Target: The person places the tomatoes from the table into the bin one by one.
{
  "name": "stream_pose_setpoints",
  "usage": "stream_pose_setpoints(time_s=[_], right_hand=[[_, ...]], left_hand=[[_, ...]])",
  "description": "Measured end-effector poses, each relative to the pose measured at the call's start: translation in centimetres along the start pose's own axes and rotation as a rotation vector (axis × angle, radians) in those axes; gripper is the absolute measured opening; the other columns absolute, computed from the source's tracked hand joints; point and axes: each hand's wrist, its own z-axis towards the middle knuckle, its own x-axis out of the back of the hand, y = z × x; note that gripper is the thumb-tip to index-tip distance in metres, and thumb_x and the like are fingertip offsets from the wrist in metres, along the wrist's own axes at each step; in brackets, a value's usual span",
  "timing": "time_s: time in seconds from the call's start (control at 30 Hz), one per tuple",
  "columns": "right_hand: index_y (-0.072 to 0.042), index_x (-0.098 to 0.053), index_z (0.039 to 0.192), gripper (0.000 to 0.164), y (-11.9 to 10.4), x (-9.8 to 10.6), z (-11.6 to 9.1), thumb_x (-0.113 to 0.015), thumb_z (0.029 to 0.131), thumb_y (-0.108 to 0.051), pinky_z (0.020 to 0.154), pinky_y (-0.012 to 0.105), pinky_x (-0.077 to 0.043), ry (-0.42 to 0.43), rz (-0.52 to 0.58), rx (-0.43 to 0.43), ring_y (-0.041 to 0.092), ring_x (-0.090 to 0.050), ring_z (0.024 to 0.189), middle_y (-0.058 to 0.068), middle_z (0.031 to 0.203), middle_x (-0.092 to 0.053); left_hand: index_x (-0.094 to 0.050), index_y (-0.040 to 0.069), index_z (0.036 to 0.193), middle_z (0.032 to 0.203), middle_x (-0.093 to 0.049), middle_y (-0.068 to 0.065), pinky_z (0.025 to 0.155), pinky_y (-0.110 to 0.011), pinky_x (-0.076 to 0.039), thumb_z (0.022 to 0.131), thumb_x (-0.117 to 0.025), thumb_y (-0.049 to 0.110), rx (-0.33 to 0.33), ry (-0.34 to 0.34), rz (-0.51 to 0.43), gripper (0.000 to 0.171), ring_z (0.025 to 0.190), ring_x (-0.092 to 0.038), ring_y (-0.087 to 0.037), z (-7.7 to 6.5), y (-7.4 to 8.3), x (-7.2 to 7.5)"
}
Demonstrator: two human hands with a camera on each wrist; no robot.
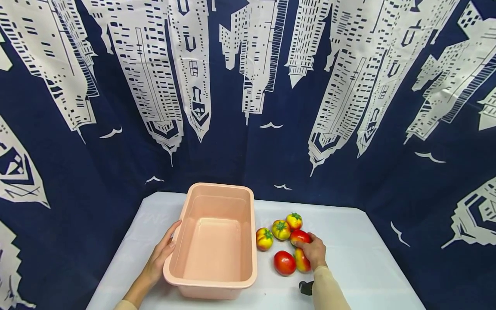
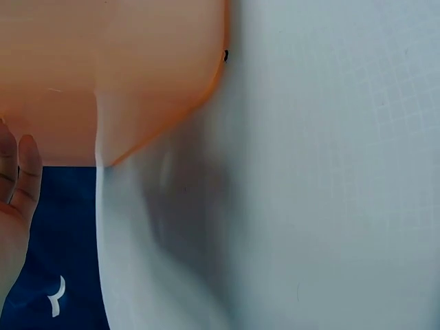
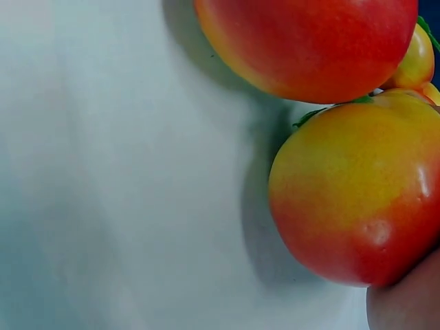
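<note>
My left hand (image 1: pixel 158 257) rests along the left outer side of a pink plastic basin (image 1: pixel 252 241), its fingers fairly straight. In the left wrist view, fingers (image 2: pixel 27 175) of that hand lie against the basin wall. With thumb and fingers, my right hand (image 1: pixel 314 251) grips a red mango (image 1: pixel 299 237) to the right of the basin. Below that hand is a red-and-yellow mango (image 1: pixel 302 260), close beside another red mango (image 1: pixel 284 263). The right wrist view shows the red-and-yellow mango (image 3: pixel 350 199) near part of the hand.
Three yellow-red tomatoes with green tops, at left (image 1: pixel 265 239), middle (image 1: pixel 280 230) and right (image 1: pixel 294 221), sit beyond the mangoes. A white cloth (image 1: pixel 356 241) covers the table. Dark blue fabric with white buildings (image 1: pixel 248 150) hangs behind. Something black (image 1: pixel 305 287) shows beside the right sleeve.
</note>
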Motion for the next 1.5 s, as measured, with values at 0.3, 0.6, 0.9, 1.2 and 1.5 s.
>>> stream_pose_setpoints(time_s=[0.3,0.6,0.9,1.2,1.5], right_hand=[[0.000,-0.037,0.146,0.074,-0.5,-0.1,0.0,-0.071,0.085,-0.026,0.111,0.058,-0.029,-0.010,-0.025,0.027,0.047,-0.039,0.130,0.030,0.145,-0.040],[-0.002,-0.036,0.147,0.074,-0.5,0.8,0.0,-0.072,0.085,-0.024,0.112,0.057,-0.030,-0.034,0.017,0.052,0.047,-0.037,0.132,0.030,0.147,-0.037],[-0.002,-0.034,0.148,0.080,-1.5,1.2,0.1,-0.075,0.083,-0.025,0.114,0.056,-0.027,-0.050,0.093,0.049,0.044,-0.036,0.133,0.028,0.148,-0.037],[-0.004,-0.034,0.149,0.080,-3.9,0.8,0.3,-0.076,0.082,-0.023,0.114,0.054,-0.029,-0.046,0.157,0.044,0.040,-0.038,0.132,0.024,0.149,-0.039],[-0.003,-0.037,0.148,0.078,-5.3,0.7,-0.3,-0.075,0.082,-0.021,0.114,0.053,-0.029,-0.039,0.168,0.089,0.039,-0.041,0.132,0.024,0.148,-0.042]], left_hand=[[-0.020,0.025,0.156,0.152,-0.034,-0.027,0.091,-0.025,-0.046,0.101,-0.028,0.024,0.026,0.033,0.027,0.056,0.128,-0.050,-0.017,-0.3,0.0,0.2],[-0.019,0.027,0.156,0.157,-0.028,-0.022,0.096,-0.022,-0.042,0.100,-0.028,0.026,0.023,0.023,0.004,0.056,0.133,-0.044,-0.014,0.2,-0.2,-0.4],[-0.019,0.030,0.155,0.165,-0.011,-0.004,0.102,-0.008,-0.024,0.099,-0.027,0.030,0.063,0.063,-0.039,0.057,0.137,-0.024,0.011,0.2,-0.1,-1.1],[-0.018,0.023,0.156,0.164,-0.012,-0.008,0.102,-0.009,-0.027,0.099,-0.024,0.025,0.014,0.069,-0.093,0.058,0.137,-0.028,0.006,-0.1,0.1,-1.1],[-0.017,0.023,0.156,0.164,-0.010,-0.008,0.102,-0.008,-0.027,0.099,-0.023,0.025,0.002,0.061,-0.128,0.058,0.137,-0.028,0.008,0.0,0.4,-1.5]])
